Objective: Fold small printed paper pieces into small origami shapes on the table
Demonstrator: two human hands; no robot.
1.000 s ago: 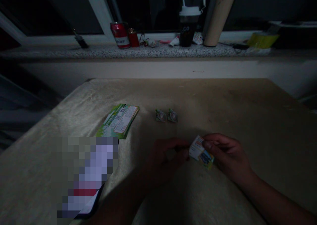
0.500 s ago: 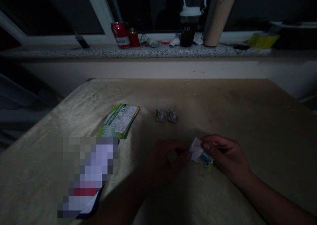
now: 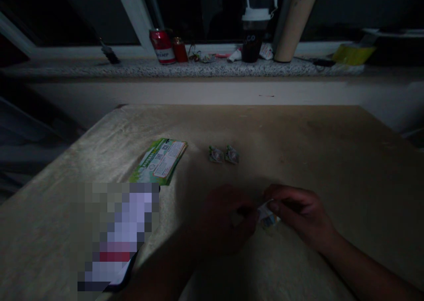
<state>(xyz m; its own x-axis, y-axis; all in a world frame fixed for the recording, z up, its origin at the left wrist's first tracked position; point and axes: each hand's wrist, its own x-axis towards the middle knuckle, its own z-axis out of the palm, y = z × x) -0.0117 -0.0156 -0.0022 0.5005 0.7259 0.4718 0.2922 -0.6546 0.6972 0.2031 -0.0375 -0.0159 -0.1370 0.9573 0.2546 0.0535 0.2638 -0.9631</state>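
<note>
The right hand [image 3: 300,215] pinches a small printed paper [image 3: 268,219] between thumb and fingers over the table's near right part, while the left hand [image 3: 228,219] has its nearly closed fingertips at the paper's left edge, too dark to tell whether they grip. Farther off, two small folded-looking pieces [image 3: 232,154] sit side by side, apparently done; the held paper looks unfinished, and the card stack [image 3: 162,159] at left seems untouched.

Little paper slip [image 3: 266,218], white with a blue picture, sits kinda tilted, pinched in the right hand [image 3: 303,212], one edge right by the left hand [image 3: 218,212].
</note>
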